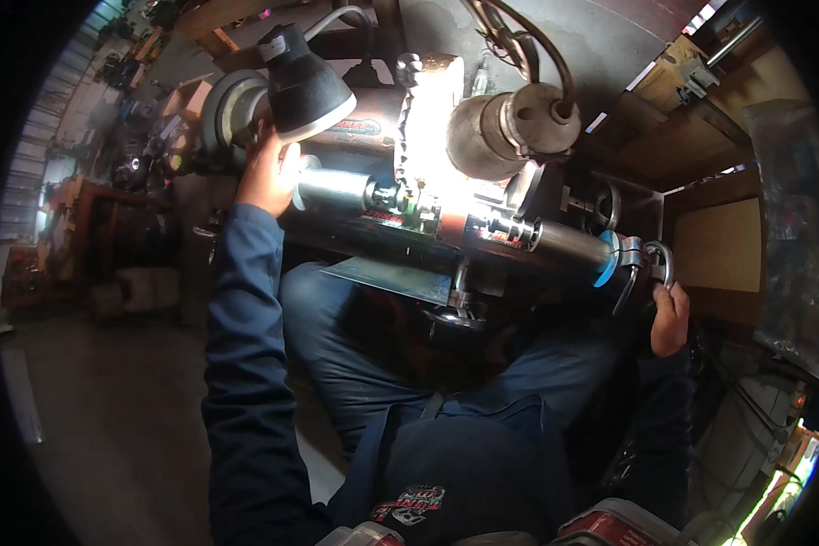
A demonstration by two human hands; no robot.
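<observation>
The steel machine (pixel 453 227) runs crosswise beyond the person's legs (pixel 337 318). 2 lamps crowd its far side: a grey metal one (pixel 514 132) at the middle, a black one (pixel 305 86) overlapping the left end. From the near edge a flat plate (pixel 396 280) juts toward the left thigh, narrowing the room there. The left hand (pixel 268 177) is at the left end, its grip partly hidden; I cannot tell its state. The right hand's grip (pixel 670 320) grasps the curved handle (pixel 670 264) at the right end.
</observation>
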